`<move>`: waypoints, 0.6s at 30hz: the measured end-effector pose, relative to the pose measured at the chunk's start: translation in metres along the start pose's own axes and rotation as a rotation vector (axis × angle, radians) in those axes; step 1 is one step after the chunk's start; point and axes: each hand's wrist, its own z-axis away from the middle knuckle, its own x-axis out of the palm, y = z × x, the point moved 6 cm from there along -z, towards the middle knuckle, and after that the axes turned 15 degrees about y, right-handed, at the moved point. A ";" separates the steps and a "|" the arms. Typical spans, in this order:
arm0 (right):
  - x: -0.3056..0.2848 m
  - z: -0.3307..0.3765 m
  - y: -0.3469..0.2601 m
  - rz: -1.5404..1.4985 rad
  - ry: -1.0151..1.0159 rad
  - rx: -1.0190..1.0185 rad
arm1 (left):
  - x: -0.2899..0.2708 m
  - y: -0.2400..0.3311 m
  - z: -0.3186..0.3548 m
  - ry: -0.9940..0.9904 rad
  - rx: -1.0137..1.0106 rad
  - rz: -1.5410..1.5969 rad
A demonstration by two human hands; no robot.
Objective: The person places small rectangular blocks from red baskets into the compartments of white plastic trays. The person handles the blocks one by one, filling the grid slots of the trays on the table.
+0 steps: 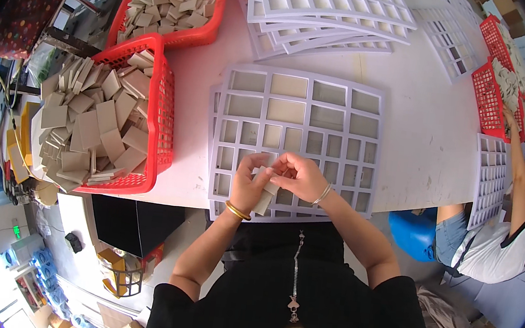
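My left hand (249, 180) grips a small stack of beige cardboard squares (266, 198) over the near edge of a white grid frame (298, 136). My right hand (300, 175) meets it from the right, with its fingertips pinching the top square of the stack. Both hands hover above the small cells in the frame's lower rows. The larger cells in the upper rows hold beige squares. A gold bangle sits on my left wrist and a thin bracelet on my right.
A red basket (162, 120) heaped with beige squares stands to my left, a second red basket (218, 13) behind it. More white grid frames (325, 9) are stacked at the back. Another person (501, 230) works at the right beside further frames and red baskets (494, 93).
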 end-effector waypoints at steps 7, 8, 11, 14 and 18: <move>-0.008 -0.022 0.001 0.246 0.197 -0.175 | -0.045 -0.013 -0.008 0.116 -0.655 0.600; -0.006 -0.022 -0.001 0.372 0.194 -0.281 | -0.051 -0.014 -0.007 0.125 -0.746 0.728; 0.003 -0.024 0.007 0.430 0.136 -0.302 | -0.072 -0.031 -0.006 0.141 -0.792 0.851; 0.003 -0.026 0.005 0.515 0.119 -0.365 | -0.088 -0.029 -0.003 0.237 -0.831 0.781; 0.007 -0.034 -0.011 0.732 -0.031 -0.450 | -0.107 -0.037 -0.008 0.170 -0.746 0.836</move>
